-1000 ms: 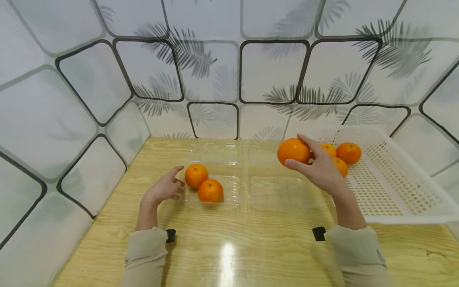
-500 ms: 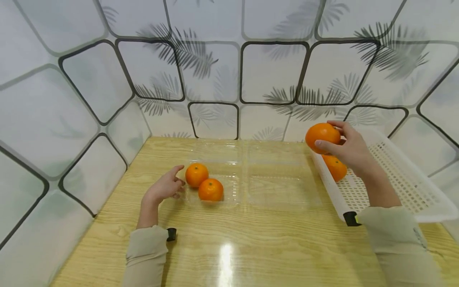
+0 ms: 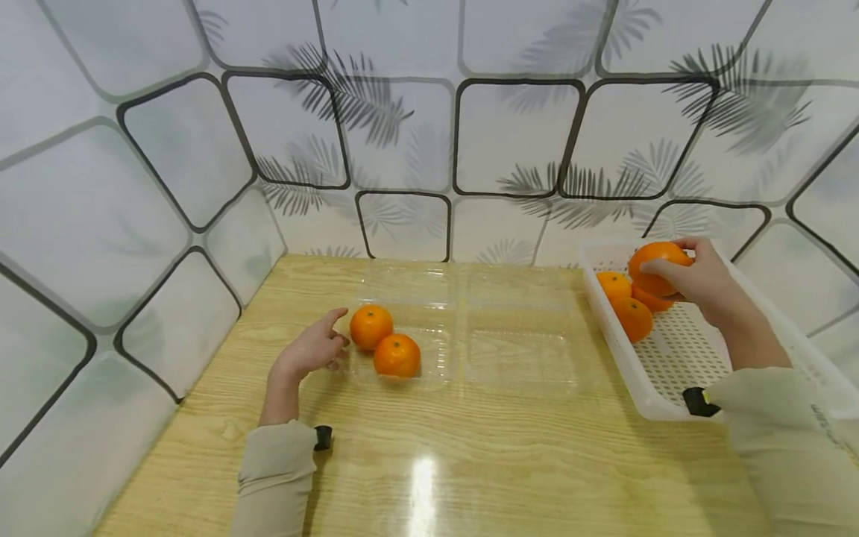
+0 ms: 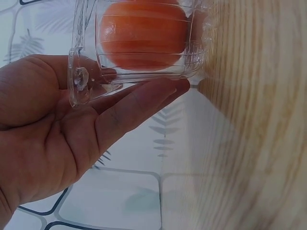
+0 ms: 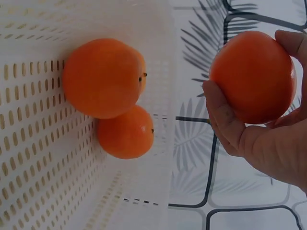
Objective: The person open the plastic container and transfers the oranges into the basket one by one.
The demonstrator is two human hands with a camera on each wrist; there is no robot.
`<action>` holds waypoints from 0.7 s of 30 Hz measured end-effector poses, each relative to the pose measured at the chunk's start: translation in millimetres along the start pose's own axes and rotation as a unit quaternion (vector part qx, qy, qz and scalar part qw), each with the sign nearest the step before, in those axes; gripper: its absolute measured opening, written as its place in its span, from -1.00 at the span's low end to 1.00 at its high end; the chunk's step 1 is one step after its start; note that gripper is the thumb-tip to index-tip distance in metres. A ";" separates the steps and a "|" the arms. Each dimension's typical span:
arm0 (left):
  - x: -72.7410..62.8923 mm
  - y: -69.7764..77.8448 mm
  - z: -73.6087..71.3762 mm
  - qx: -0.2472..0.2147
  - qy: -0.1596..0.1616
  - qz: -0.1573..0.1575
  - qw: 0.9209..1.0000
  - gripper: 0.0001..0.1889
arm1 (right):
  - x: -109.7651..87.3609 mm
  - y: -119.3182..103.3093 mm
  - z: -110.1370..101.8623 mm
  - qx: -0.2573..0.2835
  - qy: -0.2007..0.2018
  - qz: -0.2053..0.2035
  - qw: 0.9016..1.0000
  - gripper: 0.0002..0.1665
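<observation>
My right hand (image 3: 708, 280) holds an orange (image 3: 654, 267) between thumb and fingers above the white basket (image 3: 654, 395). In the right wrist view the same held orange (image 5: 254, 76) is raised over the basket rim, clear of the oranges (image 5: 103, 79) inside. My left hand (image 3: 314, 347) is at the left side of a clear plastic clamshell box (image 3: 436, 365) holding two oranges (image 3: 397, 356). Seen from the left wrist, its fingers (image 4: 139, 103) lie fairly straight along the box wall, right at the rim (image 4: 76, 79).
To the right of the first box lies a second clear clamshell box (image 3: 517, 358), its lid folded back. Several oranges (image 3: 631, 319) sit in the basket's left back corner. A patterned wall (image 3: 517, 142) closes off the back and left of the wooden table (image 3: 429, 432).
The right hand has carried its orange rightward, from beside the basket's left edge to over its inside. The left hand and the two boxed oranges stay put.
</observation>
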State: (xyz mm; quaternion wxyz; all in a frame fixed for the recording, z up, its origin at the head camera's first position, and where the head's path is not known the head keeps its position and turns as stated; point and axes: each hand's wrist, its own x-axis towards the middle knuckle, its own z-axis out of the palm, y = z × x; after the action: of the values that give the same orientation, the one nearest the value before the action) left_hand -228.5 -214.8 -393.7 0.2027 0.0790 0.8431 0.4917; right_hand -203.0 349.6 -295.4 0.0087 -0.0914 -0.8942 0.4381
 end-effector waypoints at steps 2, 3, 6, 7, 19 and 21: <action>0.6 0.0 0.6 0.002 0.000 0.000 1.000 -0.27 | 3.1 8.6 -3.3 0.008 -0.001 0.006 1.000 0.09; 1.1 0.2 1.1 0.003 -0.001 0.000 1.000 -0.27 | 4.3 12.8 -5.4 0.013 -0.002 0.008 1.000 0.07; 2.4 1.4 1.8 0.006 -0.002 0.002 1.000 -0.28 | 7.2 23.4 -12.8 0.028 -0.011 0.010 0.999 -0.07; 2.8 2.0 2.0 0.006 -0.002 0.002 1.000 -0.28 | 8.2 25.9 -15.3 0.036 -0.014 0.012 0.999 -0.15; 2.3 2.5 5.8 0.007 0.000 0.000 1.000 -0.29 | 14.2 49.2 -30.7 0.022 -0.059 0.084 0.994 -0.36; 2.7 1.6 7.0 0.005 0.001 0.000 1.000 -0.29 | 15.5 55.7 -32.6 0.018 -0.078 0.099 0.992 -0.33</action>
State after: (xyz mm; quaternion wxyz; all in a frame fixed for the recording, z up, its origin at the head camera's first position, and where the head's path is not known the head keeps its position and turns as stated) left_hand -228.1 -207.5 -396.0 0.2019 0.0794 0.8457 0.4875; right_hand -206.4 411.1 -320.1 -0.1031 -0.1448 -0.8707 0.4586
